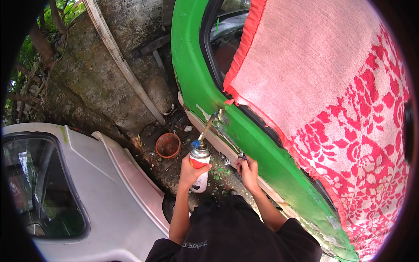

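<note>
Head view: left hand [187, 173] clasps white torch canister [200, 181], brass nozzle [207, 129], blue knob [195, 143]; right hand [248, 173] pinches small object [242, 155].

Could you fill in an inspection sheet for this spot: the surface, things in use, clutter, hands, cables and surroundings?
Surface: green vehicle body; paint missing in patches, one worn patch beside the nozzle tip.
Job's things: torch can with a brass-coloured nozzle; whether it is lit is unclear.
Clutter: reddish-brown pot and scattered green flakes on the ground.
Hands: left hand grips the can; right hand holds a small dark object, kind unclear.
Cables: nothing seen.
Surroundings: pale vehicle at left, stained wall ahead, red-and-pink cloth draped over the green vehicle.
</note>
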{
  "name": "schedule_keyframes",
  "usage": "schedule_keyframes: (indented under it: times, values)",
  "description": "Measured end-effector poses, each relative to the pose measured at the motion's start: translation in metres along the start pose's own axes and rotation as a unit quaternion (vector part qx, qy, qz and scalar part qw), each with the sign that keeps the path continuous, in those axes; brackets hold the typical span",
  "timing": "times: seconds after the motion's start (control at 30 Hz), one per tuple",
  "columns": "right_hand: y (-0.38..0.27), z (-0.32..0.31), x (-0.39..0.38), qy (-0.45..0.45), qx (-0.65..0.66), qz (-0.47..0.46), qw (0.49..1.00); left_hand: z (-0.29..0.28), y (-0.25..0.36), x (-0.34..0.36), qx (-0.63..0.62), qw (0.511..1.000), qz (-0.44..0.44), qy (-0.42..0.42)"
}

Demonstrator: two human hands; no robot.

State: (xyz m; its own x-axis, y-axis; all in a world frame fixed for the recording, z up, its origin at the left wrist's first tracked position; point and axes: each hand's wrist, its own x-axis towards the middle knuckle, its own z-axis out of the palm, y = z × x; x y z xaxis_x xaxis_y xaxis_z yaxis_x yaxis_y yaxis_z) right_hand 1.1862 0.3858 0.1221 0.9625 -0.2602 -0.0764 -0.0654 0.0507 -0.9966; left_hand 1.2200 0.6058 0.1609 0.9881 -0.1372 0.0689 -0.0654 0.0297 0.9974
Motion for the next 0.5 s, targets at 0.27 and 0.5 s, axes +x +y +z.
schedule_keyframes:
  times: [0.27,0.5]
  values:
    - [-0.001,0.003,0.004,0.015,0.019,-0.02,1.0,-0.001,-0.004,0.013,0.004,1.0,0.003,-0.002]
    - [-0.004,0.003,0.001,0.01,0.003,-0.009,1.0,-0.002,-0.018,0.005,-0.02,0.999,-0.031,-0.003]
